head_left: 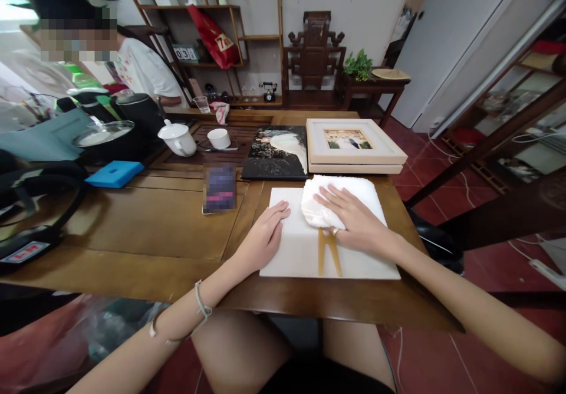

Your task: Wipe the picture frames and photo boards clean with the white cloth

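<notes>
A white panel (294,255) lies flat near the table's front edge. On its upper right part rests a folded white towel (365,193) with a fluffy surface. My right hand (354,217) lies palm down on the towel, fingers spread, a ring on one finger. Below the towel, two tan strips (327,255) form an upside-down V on the panel; their upper end is hidden. My left hand (265,235) rests on the panel's left edge, fingers stretched out, holding nothing.
Behind the panel are a dark photo panel (276,155) and stacked cream picture frames (358,161). A blurred dark booklet (220,187), a blue block (115,174), headphones (75,205) and a lidded white cup (177,140) stand left. Another person (145,66) sits at the far left.
</notes>
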Action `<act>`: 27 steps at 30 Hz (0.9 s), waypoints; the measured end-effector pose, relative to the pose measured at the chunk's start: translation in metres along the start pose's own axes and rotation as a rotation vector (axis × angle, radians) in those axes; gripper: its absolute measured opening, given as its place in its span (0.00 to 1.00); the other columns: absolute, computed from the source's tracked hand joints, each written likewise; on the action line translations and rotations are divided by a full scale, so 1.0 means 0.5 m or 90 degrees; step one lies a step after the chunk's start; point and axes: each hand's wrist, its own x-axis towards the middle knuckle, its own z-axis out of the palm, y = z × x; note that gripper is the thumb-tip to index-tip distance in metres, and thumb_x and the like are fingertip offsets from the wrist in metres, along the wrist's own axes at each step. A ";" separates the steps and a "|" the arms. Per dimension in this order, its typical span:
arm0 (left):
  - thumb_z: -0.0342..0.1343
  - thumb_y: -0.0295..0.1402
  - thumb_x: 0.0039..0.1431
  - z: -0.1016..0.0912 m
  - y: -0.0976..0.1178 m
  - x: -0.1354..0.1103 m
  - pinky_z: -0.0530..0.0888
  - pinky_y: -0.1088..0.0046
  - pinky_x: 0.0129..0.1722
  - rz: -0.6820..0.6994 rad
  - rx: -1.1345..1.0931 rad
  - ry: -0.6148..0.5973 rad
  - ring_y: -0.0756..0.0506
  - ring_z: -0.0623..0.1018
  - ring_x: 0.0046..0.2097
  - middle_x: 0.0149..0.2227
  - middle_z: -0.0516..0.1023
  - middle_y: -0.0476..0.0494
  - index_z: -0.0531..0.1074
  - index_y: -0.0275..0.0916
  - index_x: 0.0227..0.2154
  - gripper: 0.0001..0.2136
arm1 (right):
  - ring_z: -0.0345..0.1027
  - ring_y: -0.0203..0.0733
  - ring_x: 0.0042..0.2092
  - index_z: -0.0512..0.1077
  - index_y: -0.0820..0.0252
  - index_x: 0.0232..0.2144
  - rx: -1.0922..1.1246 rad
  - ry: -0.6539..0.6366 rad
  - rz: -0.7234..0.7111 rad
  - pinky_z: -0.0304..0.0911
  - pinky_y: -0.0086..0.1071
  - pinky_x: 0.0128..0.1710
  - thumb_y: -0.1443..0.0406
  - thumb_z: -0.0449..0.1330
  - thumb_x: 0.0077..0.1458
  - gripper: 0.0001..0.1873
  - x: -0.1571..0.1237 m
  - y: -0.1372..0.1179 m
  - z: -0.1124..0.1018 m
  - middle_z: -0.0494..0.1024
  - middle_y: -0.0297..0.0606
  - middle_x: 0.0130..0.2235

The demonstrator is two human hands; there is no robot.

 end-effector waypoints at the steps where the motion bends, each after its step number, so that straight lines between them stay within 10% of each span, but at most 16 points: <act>1: 0.40 0.27 0.67 0.001 -0.001 0.000 0.61 0.48 0.65 0.002 0.001 0.001 0.40 0.63 0.65 0.61 0.67 0.31 0.67 0.34 0.52 0.16 | 0.34 0.53 0.69 0.52 0.68 0.66 -0.009 0.007 0.005 0.38 0.53 0.67 0.69 0.54 0.48 0.42 -0.001 -0.008 0.004 0.49 0.49 0.68; 10: 0.41 0.28 0.67 0.002 -0.002 -0.001 0.62 0.50 0.65 0.009 -0.017 0.008 0.40 0.63 0.65 0.60 0.67 0.32 0.68 0.35 0.53 0.16 | 0.31 0.70 0.68 0.52 0.82 0.64 0.003 -0.076 -0.173 0.39 0.59 0.65 0.61 0.61 0.45 0.48 -0.145 -0.197 0.014 0.46 0.64 0.67; 21: 0.41 0.27 0.66 -0.001 0.000 0.000 0.61 0.50 0.65 0.005 -0.001 0.001 0.40 0.64 0.65 0.60 0.67 0.31 0.68 0.34 0.52 0.16 | 0.42 0.46 0.68 0.56 0.67 0.64 0.150 0.057 -0.001 0.39 0.50 0.67 0.68 0.51 0.55 0.34 0.030 -0.001 0.003 0.57 0.46 0.66; 27: 0.41 0.27 0.66 0.000 -0.001 0.002 0.62 0.50 0.64 0.007 -0.009 0.006 0.40 0.64 0.64 0.60 0.68 0.33 0.68 0.35 0.52 0.16 | 0.38 0.64 0.68 0.56 0.73 0.64 -0.018 0.002 0.077 0.38 0.63 0.64 0.66 0.54 0.52 0.36 0.040 -0.065 0.010 0.54 0.53 0.67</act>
